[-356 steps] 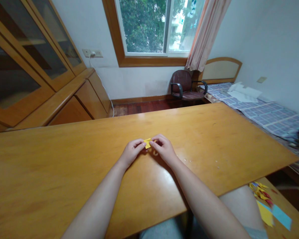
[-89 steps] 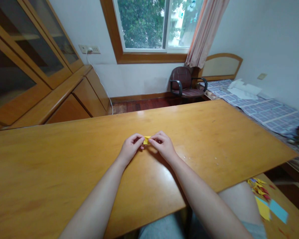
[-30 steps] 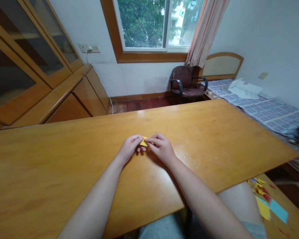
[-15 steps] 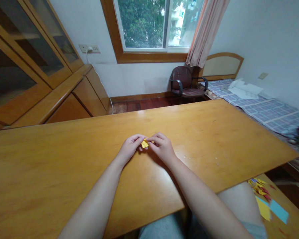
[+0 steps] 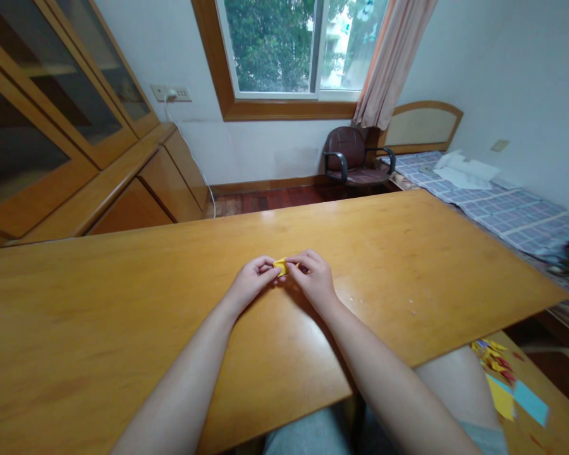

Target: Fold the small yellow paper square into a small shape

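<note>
A small piece of folded yellow paper (image 5: pixel 280 266) is pinched between my two hands, a little above the wooden table (image 5: pixel 137 297). My left hand (image 5: pixel 255 279) grips its left side, thumb along the lower edge. On the other side, my right hand (image 5: pixel 312 273) holds it between thumb and fingertips, and a bit of yellow shows past those fingers. Part of the paper is hidden behind the fingers, so its full folded shape cannot be made out.
At lower right, a lower wooden surface bears a pile of yellow and red folded papers (image 5: pixel 493 360), a yellow sheet (image 5: pixel 501 398) and a light blue sheet (image 5: pixel 531 402). Tiny clear bits (image 5: pixel 352 299) lie right of my hands. Beyond the table stands a brown armchair (image 5: pixel 348 155).
The yellow paper has turned in my fingers and shifted slightly right. My left thumb has moved down to its lower edge; my right hand has shifted slightly.
</note>
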Motion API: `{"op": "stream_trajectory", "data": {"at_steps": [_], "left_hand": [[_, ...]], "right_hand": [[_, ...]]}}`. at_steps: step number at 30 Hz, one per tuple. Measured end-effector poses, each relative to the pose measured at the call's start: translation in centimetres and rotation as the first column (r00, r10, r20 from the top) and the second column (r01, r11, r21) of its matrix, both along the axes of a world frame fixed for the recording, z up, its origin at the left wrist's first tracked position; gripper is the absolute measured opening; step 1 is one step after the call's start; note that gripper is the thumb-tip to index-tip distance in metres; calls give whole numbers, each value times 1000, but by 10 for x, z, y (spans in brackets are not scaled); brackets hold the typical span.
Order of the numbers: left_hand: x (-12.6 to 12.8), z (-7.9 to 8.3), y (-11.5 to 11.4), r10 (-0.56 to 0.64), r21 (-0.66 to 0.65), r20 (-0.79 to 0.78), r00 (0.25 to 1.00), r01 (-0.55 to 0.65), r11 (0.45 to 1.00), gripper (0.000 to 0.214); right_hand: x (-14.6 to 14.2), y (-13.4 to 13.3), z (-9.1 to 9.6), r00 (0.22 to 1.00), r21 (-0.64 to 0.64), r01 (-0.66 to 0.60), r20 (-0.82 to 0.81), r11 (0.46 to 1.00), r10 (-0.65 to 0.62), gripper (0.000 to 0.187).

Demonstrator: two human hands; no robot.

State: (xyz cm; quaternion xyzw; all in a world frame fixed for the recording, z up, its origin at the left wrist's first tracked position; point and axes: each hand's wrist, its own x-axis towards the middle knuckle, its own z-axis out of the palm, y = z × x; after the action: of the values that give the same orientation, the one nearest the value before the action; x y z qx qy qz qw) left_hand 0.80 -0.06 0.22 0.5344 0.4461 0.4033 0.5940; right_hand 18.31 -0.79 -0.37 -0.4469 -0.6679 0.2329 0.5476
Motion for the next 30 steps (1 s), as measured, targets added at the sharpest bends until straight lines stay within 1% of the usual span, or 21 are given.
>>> {"op": "stream_trajectory", "data": {"at_steps": [3, 8, 13, 17, 24, 27, 30], "left_hand": [[0, -2, 1, -5, 24, -48, 999, 6, 1000, 33], [-1, -2, 1, 42, 28, -37, 998, -41, 999, 31], [-2, 2, -1, 32, 6, -30, 999, -32, 999, 31], [-3, 1, 1, 22, -26, -26, 999, -23, 999, 32], [-2, 2, 1, 25, -24, 1, 1000, -25, 999, 30], [-1, 3, 0, 26, -3, -9, 1000, -26, 1000, 28], [0, 5, -1, 17, -9, -19, 1000, -17, 1000, 28]], "right_hand": [[0, 0, 1, 1000, -5, -1, -8, 1000, 1, 11], [-1, -2, 1, 1000, 27, -15, 21, 1000, 15, 11], [-1, -2, -4, 996, 61, -61, 69, 996, 56, 11], [-1, -2, -6, 994, 64, -78, 81, 995, 73, 12], [-1, -2, -2, 991, 29, -121, 67, 992, 119, 11], [0, -2, -1, 988, 7, -148, 35, 989, 147, 12], [-1, -1, 0, 990, -21, -140, -11, 990, 139, 11]]}}
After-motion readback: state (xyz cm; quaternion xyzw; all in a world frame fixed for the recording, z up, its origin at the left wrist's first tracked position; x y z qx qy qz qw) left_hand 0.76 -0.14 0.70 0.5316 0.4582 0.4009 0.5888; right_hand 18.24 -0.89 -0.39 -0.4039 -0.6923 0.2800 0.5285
